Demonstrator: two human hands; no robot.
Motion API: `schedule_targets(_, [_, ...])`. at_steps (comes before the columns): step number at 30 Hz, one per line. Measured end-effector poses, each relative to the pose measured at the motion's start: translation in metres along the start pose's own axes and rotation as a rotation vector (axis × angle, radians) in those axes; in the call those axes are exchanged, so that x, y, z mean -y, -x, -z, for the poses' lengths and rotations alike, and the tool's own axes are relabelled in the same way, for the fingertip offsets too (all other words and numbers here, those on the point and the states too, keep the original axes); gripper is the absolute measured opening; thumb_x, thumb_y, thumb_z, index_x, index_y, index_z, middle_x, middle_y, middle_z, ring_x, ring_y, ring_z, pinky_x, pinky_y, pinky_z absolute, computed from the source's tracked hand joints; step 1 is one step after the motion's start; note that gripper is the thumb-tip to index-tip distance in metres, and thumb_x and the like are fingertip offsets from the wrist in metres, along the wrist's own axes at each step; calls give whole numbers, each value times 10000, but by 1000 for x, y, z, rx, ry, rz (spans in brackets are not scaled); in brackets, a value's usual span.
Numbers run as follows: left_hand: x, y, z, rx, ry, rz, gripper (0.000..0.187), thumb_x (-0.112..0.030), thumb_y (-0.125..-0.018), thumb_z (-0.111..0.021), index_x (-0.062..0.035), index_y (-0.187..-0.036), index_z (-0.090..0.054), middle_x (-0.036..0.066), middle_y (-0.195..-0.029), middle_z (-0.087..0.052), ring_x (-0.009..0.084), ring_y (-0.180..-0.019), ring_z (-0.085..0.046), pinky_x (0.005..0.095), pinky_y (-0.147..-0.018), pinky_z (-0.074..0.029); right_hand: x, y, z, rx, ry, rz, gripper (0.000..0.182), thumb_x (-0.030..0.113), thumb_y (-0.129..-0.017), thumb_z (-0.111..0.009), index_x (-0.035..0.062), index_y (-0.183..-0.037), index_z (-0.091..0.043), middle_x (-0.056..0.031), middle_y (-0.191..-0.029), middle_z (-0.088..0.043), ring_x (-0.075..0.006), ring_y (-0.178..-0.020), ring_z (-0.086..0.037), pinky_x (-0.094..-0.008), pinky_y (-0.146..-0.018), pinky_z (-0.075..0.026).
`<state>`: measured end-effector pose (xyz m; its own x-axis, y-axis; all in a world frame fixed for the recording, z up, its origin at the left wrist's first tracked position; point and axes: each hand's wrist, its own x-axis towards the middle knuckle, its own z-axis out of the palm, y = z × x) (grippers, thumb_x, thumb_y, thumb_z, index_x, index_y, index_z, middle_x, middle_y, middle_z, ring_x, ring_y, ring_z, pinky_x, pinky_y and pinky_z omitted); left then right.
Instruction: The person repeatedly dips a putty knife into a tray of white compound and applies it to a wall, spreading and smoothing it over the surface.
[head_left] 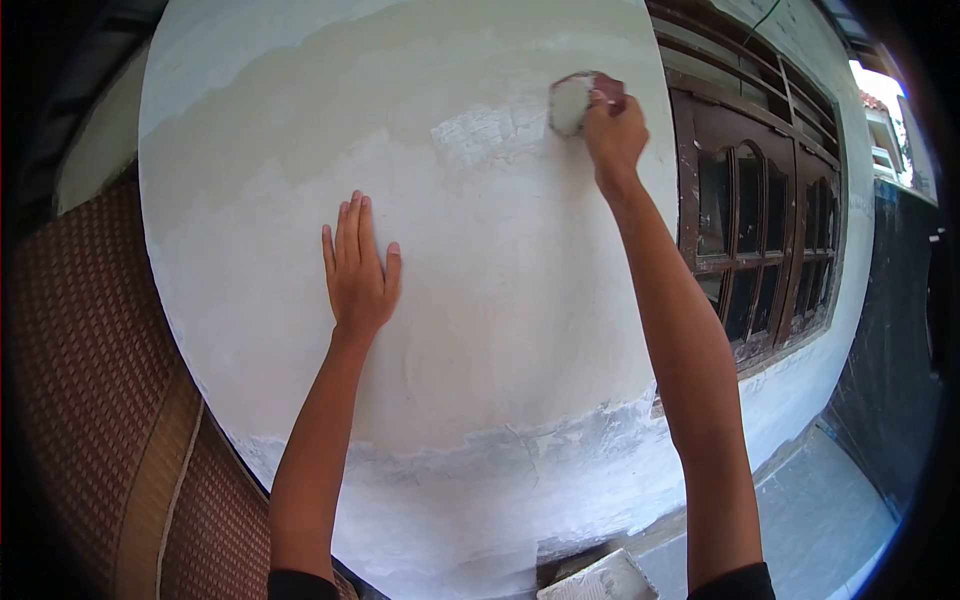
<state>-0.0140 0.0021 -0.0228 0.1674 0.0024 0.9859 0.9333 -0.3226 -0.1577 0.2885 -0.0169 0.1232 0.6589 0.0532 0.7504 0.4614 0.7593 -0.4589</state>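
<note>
My left hand (pixel 362 275) lies flat on the pale wall (pixel 480 290), fingers stretched upward, holding nothing. Higher up and to the right, my right hand (pixel 615 130) grips a small sheet of sandpaper (pixel 574 104), partly brown and partly covered in whitish dust, held at the wall's surface. Just left of the sheet the wall shows a brighter, streaked white patch (pixel 478 134). A damp-looking beige band runs across the upper wall, above whiter plaster.
A brown wooden window (pixel 745 200) with glass panes and a slatted vent stands right of the wall. Brown woven panels (pixel 85 330) line the left side. A whitish tray (pixel 600 580) lies at the bottom, near a grey ledge (pixel 810 510). A dark sheet hangs at far right.
</note>
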Motion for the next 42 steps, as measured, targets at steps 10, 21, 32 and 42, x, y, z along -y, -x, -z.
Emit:
schedule_targets(10, [-1,0,1,0,19,4,620,-167,-941,-449,-31,-1514,-255,103,-1570,-284,274,-1471,-220,492,-1203,-107,-5,0,7,-65,-130,-120,285,251,-920,-609,-11,-1028,-639,-206,-966,-689,-318,-886,-680,-400,-810,-515])
schedule_targets(21, [-1,0,2,5,21,1,609,-166,-946,-439,-27,-1511,-259,104,-1564,-292,274,-1467,-228,497,-1201,-113,-30,1,7,102,10,39,286,246,-908,-617,-10,-1033,-643,-220,-948,-683,-368,-908,-667,-441,-797,-502])
schedule_targets(32, [-4,-1,5,5,-1,6,609,-172,-943,-457,-21,-1506,-280,110,-1558,-313,273,-1461,-253,487,-1196,-138,-14,61,-6,305,149,341,290,266,-923,-627,-11,-1008,-628,-179,-882,-673,-292,-775,-653,-397,-712,-500])
schedule_targets(42, [-4,8,3,10,-12,11,605,-146,-953,-435,-26,-1517,-250,114,-1569,-284,281,-1466,-231,502,-1195,-124,-30,30,44,44,-201,37,263,261,-957,-578,10,-1017,-625,-115,-869,-684,-192,-768,-657,-356,-677,-515])
